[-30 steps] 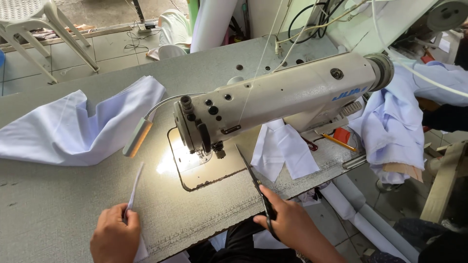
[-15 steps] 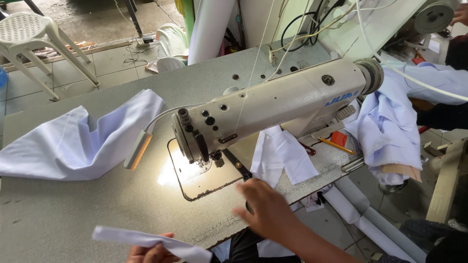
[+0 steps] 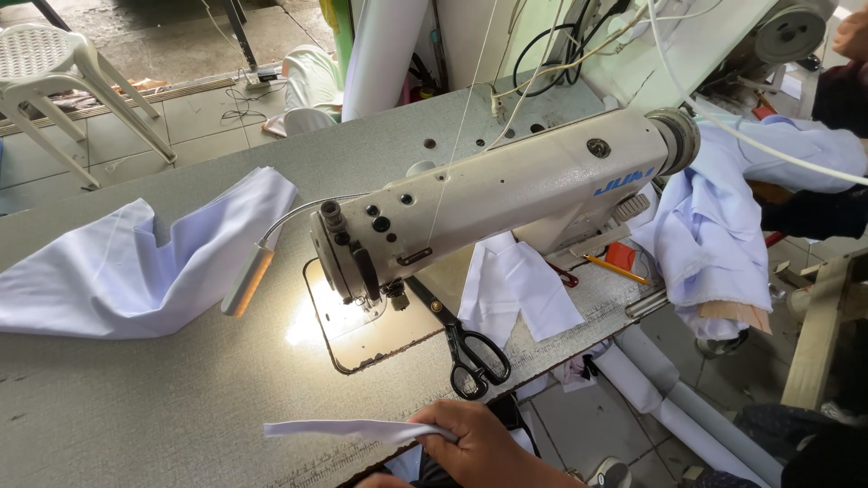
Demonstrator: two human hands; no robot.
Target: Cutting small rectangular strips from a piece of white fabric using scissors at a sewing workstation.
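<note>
My right hand (image 3: 484,445) is at the table's near edge, shut on the right end of a narrow white fabric strip (image 3: 348,429) that stretches left over the grey tabletop. Only a sliver of my left hand (image 3: 378,480) shows at the bottom edge, under the strip; its grip is hidden. Black-handled scissors (image 3: 475,357) lie on the table just beyond my right hand, blades pointing toward the needle area. The cream sewing machine (image 3: 506,194) stands behind them, its lamp (image 3: 246,280) lighting the needle plate (image 3: 348,330).
A pale blue cloth (image 3: 136,262) lies on the table's left. White cut pieces (image 3: 520,289) lie under the machine arm beside a pencil (image 3: 615,269). Pale blue garments (image 3: 723,235) hang off the right end. A white plastic chair (image 3: 63,63) stands at the far left.
My right hand let go of the scissors, which now lie by the machine, and drew back to the fabric strip. The strip now lies flat at the near edge.
</note>
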